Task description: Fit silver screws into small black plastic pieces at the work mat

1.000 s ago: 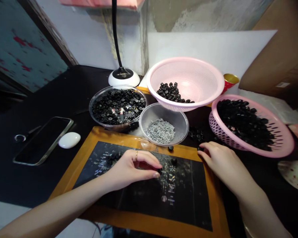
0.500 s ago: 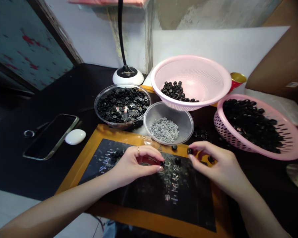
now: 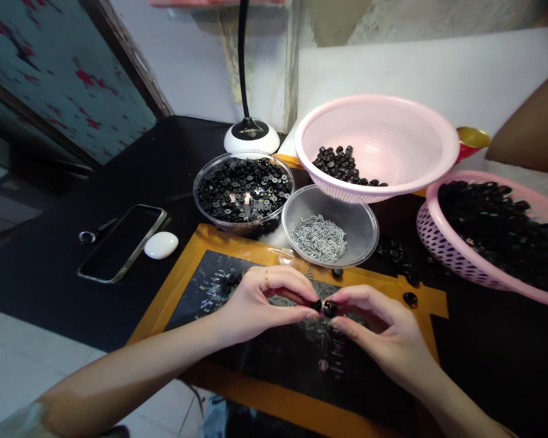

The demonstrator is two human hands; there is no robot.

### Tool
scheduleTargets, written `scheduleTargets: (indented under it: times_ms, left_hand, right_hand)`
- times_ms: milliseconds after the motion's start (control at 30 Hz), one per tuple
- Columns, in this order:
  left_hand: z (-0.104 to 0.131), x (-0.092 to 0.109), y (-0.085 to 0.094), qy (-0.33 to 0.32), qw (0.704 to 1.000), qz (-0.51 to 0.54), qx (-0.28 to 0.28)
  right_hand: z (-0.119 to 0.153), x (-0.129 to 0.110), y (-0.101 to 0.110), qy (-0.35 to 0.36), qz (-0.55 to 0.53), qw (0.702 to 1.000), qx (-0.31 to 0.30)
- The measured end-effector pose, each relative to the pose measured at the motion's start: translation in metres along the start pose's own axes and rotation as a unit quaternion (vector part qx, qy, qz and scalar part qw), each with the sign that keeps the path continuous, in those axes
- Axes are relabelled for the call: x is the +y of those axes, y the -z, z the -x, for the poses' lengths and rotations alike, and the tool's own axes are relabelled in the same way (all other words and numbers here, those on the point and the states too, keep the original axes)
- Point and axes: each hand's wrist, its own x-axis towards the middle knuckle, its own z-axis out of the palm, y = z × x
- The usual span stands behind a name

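Observation:
Between the thumb and fingers of my left hand point(image 3: 274, 298) is a small round black part point(image 3: 317, 305). My right hand point(image 3: 379, 322) pinches a second small black part point(image 3: 330, 308), held close beside the first; whether the two touch I cannot tell. Both hands are over a dark printed mat point(image 3: 274, 359) with an orange border. Just beyond the fingers stands a clear bowl point(image 3: 368, 234) of small silver screws point(image 3: 318, 238). Several loose black parts lie on the mat under my left hand, and a single black cap point(image 3: 338, 272) rests near the bowl.
A clear dish point(image 3: 198, 201) holds flat black discs. Behind is a pink basket point(image 3: 420, 152) with black parts; another pink basket point(image 3: 442, 243), fuller, stands at right. A lamp point(image 3: 252, 137), a phone point(image 3: 123, 243) and a white oval object point(image 3: 161, 245) are on the left.
My right hand has moved left with its black part, bringing it up to the one in my left hand. The view has shifted slightly.

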Motion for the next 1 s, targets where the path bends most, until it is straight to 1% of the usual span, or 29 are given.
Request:
scheduleTargets:
  times_ms: [233, 467, 633, 733, 900, 1000]
  left_hand:
    - [-0.0029, 0.0029, 0.0, -0.038, 0.999, -0.025, -0.025]
    - [-0.0025, 0.0035, -0.0003, -0.032, 0.998, -0.03, -0.037]
    - [-0.0029, 0.0043, 0.0, -0.027, 0.998, -0.034, -0.04]
    - [-0.0035, 0.0039, -0.0005, -0.013, 0.999, -0.032, -0.038]
    - [-0.0029, 0.0029, -0.0017, 0.031, 0.999, -0.021, -0.032]
    - [-0.0022, 0.0028, -0.0016, 0.049, 0.998, -0.015, -0.026]
  right_hand:
    - [0.0009, 0.0045, -0.002, 0.017, 0.011, 1.0, -0.014]
    - [0.0018, 0.0051, -0.0034, 0.033, 0.013, 0.999, -0.027]
    - [0.0025, 0.0047, -0.0045, 0.033, 0.013, 0.999, -0.016]
    - [0.002, 0.002, -0.0055, 0.016, 0.001, 1.0, -0.01]
    - [0.0016, -0.0026, -0.0065, -0.026, -0.027, 0.999, -0.016]
    - [0.0017, -0.0022, -0.0077, -0.037, -0.044, 0.998, -0.02]
